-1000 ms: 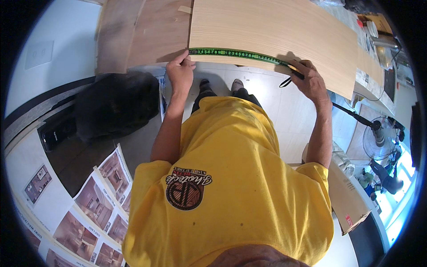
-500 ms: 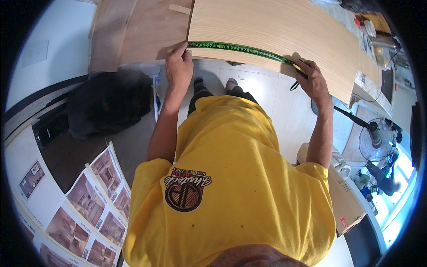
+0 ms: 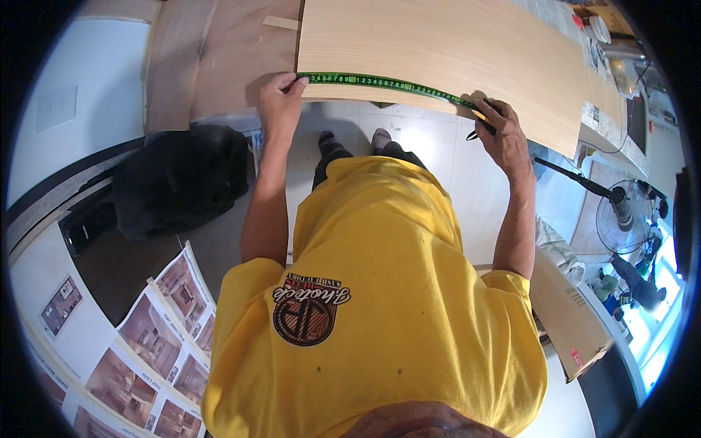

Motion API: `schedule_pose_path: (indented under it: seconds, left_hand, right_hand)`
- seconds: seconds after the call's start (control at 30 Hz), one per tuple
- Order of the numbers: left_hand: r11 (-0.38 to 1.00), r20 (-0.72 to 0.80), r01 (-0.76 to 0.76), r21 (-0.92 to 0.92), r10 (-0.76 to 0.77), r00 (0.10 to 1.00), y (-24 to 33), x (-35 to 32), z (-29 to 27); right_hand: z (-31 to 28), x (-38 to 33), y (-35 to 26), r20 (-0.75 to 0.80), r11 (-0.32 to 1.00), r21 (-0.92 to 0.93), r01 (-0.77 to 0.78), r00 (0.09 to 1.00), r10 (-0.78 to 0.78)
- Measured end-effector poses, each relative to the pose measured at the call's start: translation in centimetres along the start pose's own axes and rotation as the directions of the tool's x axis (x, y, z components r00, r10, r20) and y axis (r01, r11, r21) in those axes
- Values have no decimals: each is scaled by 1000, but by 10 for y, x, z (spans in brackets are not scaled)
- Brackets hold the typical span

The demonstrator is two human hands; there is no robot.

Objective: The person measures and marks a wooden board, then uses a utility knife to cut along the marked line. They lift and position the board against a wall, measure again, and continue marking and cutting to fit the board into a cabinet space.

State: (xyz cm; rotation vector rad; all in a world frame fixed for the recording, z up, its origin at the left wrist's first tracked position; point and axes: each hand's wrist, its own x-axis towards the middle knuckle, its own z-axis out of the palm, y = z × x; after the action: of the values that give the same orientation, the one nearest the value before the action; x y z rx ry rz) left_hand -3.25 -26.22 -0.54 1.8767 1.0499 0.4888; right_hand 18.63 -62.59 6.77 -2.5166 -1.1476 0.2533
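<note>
Here the left hand (image 3: pixel 280 93) presses its fingertips down on one end of a green measuring tape (image 3: pixel 380 82), pinning it flat against the near edge of a pale wooden board (image 3: pixel 438 51). The right hand (image 3: pixel 504 135) holds down the tape's other end and is closed around a dark pen (image 3: pixel 478 130), whose tip sits right at the board's edge. The tape is a thin, flexible strip with printed marks; its long axis runs along the board's near edge, from left to right. The board is smooth, light, fine-grained and long. Both arms reach forward, elbows slightly bent, hands well apart. Left of the board lies a darker brown sheet (image 3: pixel 219 58); below that sits a black bag (image 3: pixel 175 179).
</note>
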Motion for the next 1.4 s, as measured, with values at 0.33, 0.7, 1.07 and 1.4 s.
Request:
schedule_pose_path:
  seconds: [0.33, 0.7, 1.07, 1.4]
  left_hand:
    - [985, 40, 50, -167, -43, 998, 12, -5, -16]
    - [964, -35, -191, -183, 188, 982, 64, 115, -25]
    - [808, -155, -432, -400, 405, 901, 108, 376, 88]
    - [623, 4, -761, -178, 774, 633, 99, 358, 133]
  right_hand:
    - [-8, -8, 0, 138, 994, 47, -96, 986, 89]
    - [-20, 110, -95, 237, 341, 876, -340, 921, 309]
    - [-11, 397, -189, -342, 297, 934, 198, 735, 585]
    - [-96, 559, -169, -594, 542, 800, 257, 467, 655]
